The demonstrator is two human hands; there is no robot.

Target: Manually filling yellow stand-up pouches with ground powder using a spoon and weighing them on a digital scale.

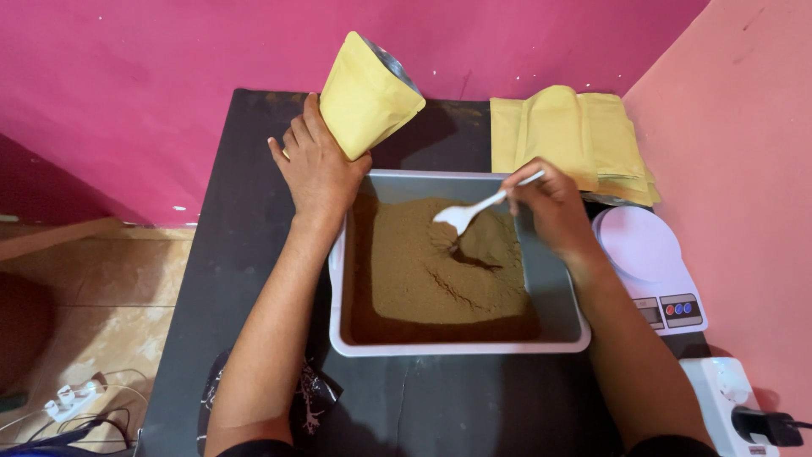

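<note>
My left hand (317,165) grips a yellow stand-up pouch (365,97) at its lower end, holding it tilted beyond the far left corner of a white rectangular tub (457,347). The pouch's silver-lined mouth points up and to the right. Brown powder (431,271) fills most of the tub. My right hand (554,203) holds a white plastic spoon (474,210) by its handle. The spoon's bowl hovers just above the powder near a scooped hollow.
A stack of flat yellow pouches (575,140) lies at the back right of the black table (220,254). A small white kitchen scale (647,262) stands right of the tub. A white power strip (727,398) with a black plug sits at the near right. Pink walls close in behind and on the right.
</note>
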